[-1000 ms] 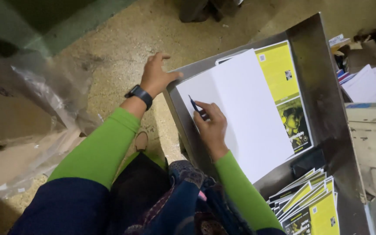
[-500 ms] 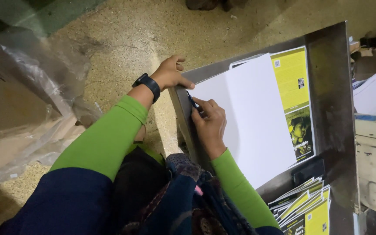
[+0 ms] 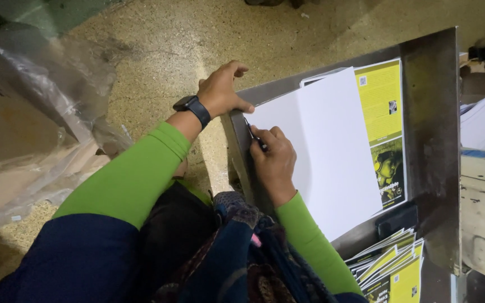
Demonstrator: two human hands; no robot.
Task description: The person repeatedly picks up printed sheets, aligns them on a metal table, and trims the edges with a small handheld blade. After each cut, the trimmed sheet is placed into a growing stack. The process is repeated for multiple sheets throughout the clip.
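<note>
A large white sheet (image 3: 332, 146) lies folded over on a grey metal table (image 3: 428, 112), covering most of a yellow and black printed sheet (image 3: 385, 129) beneath it. My right hand (image 3: 273, 163) rests on the white sheet's near left part and grips a thin dark pen-like tool (image 3: 254, 134), tip toward the sheet's left edge. My left hand (image 3: 223, 92), with a black wrist watch (image 3: 193, 108), presses on the table's left corner, fingers touching the sheet's corner. Both arms wear bright green sleeves.
A fanned stack of yellow and black printed sheets (image 3: 391, 266) lies at the table's near end beside a small black object (image 3: 397, 219). White paper stacks (image 3: 481, 126) sit at right. Clear plastic wrap and cardboard (image 3: 35, 140) lie on the speckled floor at left.
My left hand has slid nearer along the table's left edge to the sheet's corner. My right hand with the tool has shifted slightly toward the sheet's left edge.
</note>
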